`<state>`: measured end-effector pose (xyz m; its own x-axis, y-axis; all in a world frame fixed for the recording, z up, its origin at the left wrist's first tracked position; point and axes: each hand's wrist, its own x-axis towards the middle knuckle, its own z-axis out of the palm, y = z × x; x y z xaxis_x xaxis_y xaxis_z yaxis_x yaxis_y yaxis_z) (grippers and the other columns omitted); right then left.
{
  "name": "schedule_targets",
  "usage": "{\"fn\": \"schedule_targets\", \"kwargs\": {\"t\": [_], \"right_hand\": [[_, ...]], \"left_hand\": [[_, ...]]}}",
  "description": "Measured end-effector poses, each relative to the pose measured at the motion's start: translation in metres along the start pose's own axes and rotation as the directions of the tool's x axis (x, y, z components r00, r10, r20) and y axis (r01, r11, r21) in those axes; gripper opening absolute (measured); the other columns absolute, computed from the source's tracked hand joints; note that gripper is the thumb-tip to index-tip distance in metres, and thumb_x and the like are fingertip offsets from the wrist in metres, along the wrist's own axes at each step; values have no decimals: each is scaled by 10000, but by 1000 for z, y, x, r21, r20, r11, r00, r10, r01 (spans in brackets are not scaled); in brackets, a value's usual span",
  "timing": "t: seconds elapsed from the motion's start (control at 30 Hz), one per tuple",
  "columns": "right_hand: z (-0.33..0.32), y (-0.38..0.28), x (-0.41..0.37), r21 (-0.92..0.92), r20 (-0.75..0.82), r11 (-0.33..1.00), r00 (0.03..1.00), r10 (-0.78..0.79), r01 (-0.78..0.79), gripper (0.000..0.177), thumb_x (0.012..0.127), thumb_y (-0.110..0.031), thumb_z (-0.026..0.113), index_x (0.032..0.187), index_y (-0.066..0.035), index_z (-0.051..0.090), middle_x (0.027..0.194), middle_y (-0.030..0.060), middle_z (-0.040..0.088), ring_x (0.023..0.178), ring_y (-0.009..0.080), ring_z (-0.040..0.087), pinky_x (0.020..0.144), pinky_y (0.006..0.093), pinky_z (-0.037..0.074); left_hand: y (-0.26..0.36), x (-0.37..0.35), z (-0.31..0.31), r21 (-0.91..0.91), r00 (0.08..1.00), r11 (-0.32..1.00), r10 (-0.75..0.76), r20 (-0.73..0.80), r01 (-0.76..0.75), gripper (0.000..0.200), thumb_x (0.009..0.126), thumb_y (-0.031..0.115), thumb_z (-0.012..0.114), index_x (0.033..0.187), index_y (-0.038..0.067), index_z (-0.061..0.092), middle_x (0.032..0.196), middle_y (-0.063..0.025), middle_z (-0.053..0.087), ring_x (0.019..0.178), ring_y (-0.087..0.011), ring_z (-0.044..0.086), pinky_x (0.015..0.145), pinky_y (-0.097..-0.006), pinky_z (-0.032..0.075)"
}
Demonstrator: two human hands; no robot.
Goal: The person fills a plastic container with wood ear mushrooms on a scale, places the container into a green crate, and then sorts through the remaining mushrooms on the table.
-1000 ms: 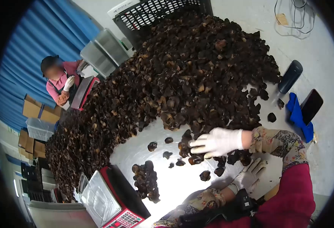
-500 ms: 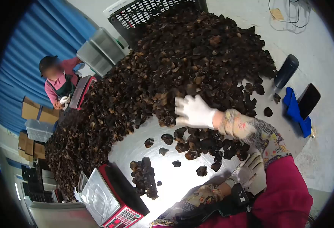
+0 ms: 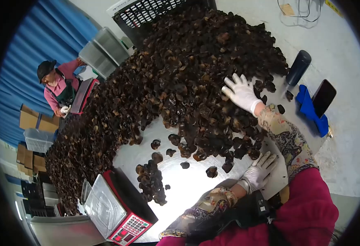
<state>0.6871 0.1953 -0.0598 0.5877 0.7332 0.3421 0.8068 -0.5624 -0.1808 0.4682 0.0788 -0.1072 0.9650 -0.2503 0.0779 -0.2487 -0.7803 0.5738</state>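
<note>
A large heap of dark brown, curled, glossy pieces (image 3: 180, 78), perhaps dried mushrooms, spreads over the shiny metal table (image 3: 180, 184). On the heap's right side rests my right hand (image 3: 242, 93) in a white glove, fingers spread and holding nothing. My left hand (image 3: 258, 172), also gloved, lies near the table's front edge with its fingers stretched out, beside loose pieces at the heap's near edge. A small separate cluster of pieces (image 3: 150, 180) sits on the bare metal to the left, with a few single pieces between it and the heap.
A red scale (image 3: 132, 227) with a clear tray stands at lower left. At right are a dark bottle (image 3: 298, 67), a blue cloth (image 3: 307, 106) and a phone (image 3: 324, 98). Across the heap, another person (image 3: 61, 88) works at a second scale (image 3: 85, 96).
My right hand has moved right and slightly up across the heap, and loose pieces near it have shifted. My left hand's fingers appear more spread. The whole view has shifted slightly.
</note>
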Motion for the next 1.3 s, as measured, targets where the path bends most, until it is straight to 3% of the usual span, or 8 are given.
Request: {"fn": "schedule_targets", "kwargs": {"t": [0.33, 0.73, 0.83, 0.93, 1.0, 1.07, 1.13, 1.3], "right_hand": [[-48, -110, -191, 493, 116, 422, 424, -898, 761, 567, 871, -371, 580, 1368, -123, 465, 1453, 92, 398, 1236, 220, 449, 780, 373, 516], [-39, -45, -103, -21, 187, 993, 975, 118, -117, 594, 949, -456, 432, 1391, -60, 407, 1466, 186, 354, 1337, 397, 309, 1004, 620, 293], [-54, -98, -155, 188, 325, 922, 865, -383, 338, 614, 951, -484, 408, 1426, -97, 373, 1502, 184, 298, 1380, 387, 270, 1014, 631, 286], [-92, -102, -177, 816, 309, 556, 693, -651, 160, 527, 952, -436, 466, 1372, -120, 456, 1479, 131, 352, 1262, 300, 467, 984, 432, 435], [-90, -77, -178, 610, 118, 717, 857, -502, 336, 454, 954, -391, 492, 1296, -95, 528, 1408, 112, 451, 1177, 260, 544, 941, 333, 477], [-98, -19, -178, 501, -16, 842, 974, -224, 202, 386, 957, -356, 495, 1211, -81, 590, 1247, 109, 588, 1154, 276, 553, 937, 370, 481], [-70, 50, -187, 465, -247, 879, 969, 14, 106, 318, 928, -253, 568, 1186, -71, 610, 1205, 133, 617, 1065, 311, 602, 920, 375, 491], [-52, 120, -192, 689, -15, 643, 881, 474, -334, 320, 905, -163, 565, 1219, -115, 603, 992, 204, 663, 900, 346, 655, 778, 395, 524]], "left_hand": [[5, -11, 7, -36, 998, 998, -42, 41, 43, 485, 937, 302, 469, 1349, 45, 462, 1352, -187, 459, 1297, -350, 385, 1132, -473, 218], [-1, -2, -17, -62, 1000, 998, -16, -4, 16, 518, 908, 320, 500, 1321, 9, 476, 1396, -230, 396, 1333, -366, 326, 1145, -444, 200], [-50, -9, 87, -360, 995, 929, 53, -81, -79, 608, 897, 330, 494, 1418, 42, 370, 1524, -220, 224, 1428, -334, 187, 1175, -435, 154], [-60, -1, 73, 554, 944, 825, 262, -203, -110, 707, 868, 410, 528, 1467, 108, 308, 1498, -146, 354, 1354, -330, 352, 1163, -399, 178], [12, 2, 14, -822, 824, 278, -147, -548, -497, 602, 883, 420, 540, 1387, 101, 461, 1350, -170, 526, 1279, -311, 467, 1121, -406, 274], [32, 7, -63, 37, 759, 908, -371, 535, 418, 364, 916, 276, 562, 1193, 50, 632, 1173, -178, 637, 1149, -308, 581, 1022, -395, 410], [2, -9, -15, -280, 895, 947, 13, -446, -154, 183, 898, 103, 585, 1001, -1, 696, 1062, -165, 673, 1035, -285, 639, 917, -364, 492], [32, 41, -47, -313, 859, 947, -98, -503, -75, 398, 864, 65, 627, 1247, -9, 551, 1246, -183, 577, 1133, -291, 572, 982, -365, 440]]}}
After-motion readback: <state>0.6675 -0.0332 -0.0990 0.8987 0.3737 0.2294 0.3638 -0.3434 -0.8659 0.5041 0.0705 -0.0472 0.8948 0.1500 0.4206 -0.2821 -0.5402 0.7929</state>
